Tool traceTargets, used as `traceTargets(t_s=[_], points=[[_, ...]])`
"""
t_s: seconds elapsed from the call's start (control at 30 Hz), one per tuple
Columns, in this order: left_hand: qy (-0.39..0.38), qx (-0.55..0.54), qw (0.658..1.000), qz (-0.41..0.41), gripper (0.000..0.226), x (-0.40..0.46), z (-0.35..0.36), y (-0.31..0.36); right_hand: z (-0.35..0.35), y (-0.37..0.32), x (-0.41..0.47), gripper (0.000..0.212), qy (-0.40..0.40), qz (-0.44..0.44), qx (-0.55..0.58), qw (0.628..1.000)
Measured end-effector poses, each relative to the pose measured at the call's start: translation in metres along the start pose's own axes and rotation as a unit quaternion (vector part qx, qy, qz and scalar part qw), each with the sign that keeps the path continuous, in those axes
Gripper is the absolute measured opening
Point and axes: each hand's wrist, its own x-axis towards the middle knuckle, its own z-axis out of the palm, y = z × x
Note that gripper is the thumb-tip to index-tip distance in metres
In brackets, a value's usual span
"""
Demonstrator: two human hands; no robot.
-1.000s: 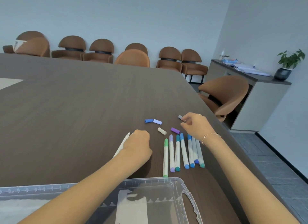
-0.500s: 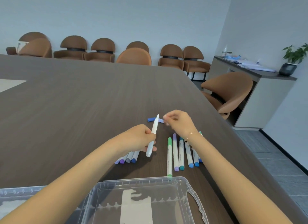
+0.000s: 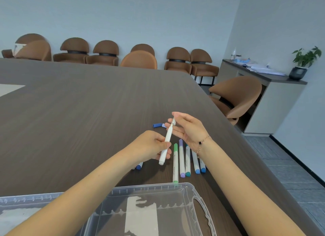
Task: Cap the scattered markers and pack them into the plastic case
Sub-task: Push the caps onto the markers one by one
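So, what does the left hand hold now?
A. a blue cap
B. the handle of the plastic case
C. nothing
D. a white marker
D: the left hand grips the lower part of the white marker, while the right hand pinches a pale cap at its upper tip.

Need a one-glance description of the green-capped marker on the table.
Start at the clear plastic case at the near table edge. Just beyond its far rim lies a row of capped markers. The green-capped marker is leftmost, the only green one, its near end reaching the rim.
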Motion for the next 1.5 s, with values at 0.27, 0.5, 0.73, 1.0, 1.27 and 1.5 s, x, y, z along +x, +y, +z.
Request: traceTargets(t_s=[0.27, 0.5, 0.73, 1.0, 1.27, 1.5], points=[[0.03, -0.043, 0.999, 0.004, 0.014, 0.0, -0.003, -0.007, 0.011, -0.003, -0.009, 0.024, -0.029, -0.023, -0.143, 0.989], [0.049, -0.12, 0.991, 0.003, 0.021, 0.001, -0.009, -0.006, 0.019, -0.004, -0.016, 0.051, -0.11, -0.008, -0.201, 0.973], [0.033, -0.136, 0.99, -0.005, 0.021, 0.001, -0.011, -0.007, 0.02, 0.001, -0.014, 0.05, -0.086, -0.001, -0.199, 0.976], [0.184, 0.241, 0.951, 0.058, 0.039, 0.01, -0.025, -0.008, 0.005, -0.001, -0.007, 0.043, -0.035, 0.018, -0.276, 0.96], [0.16, 0.393, 0.905, -0.02, 0.03, 0.013, -0.012, -0.031, 0.007, 0.003, -0.013, 0.053, -0.072, 0.006, -0.58, 0.812], [0.145, 0.392, 0.908, -0.033, 0.022, 0.005, -0.005, -0.022, 0.014, 0.007, 0.04, 0.035, -0.055, -0.144, -0.652, 0.742]])
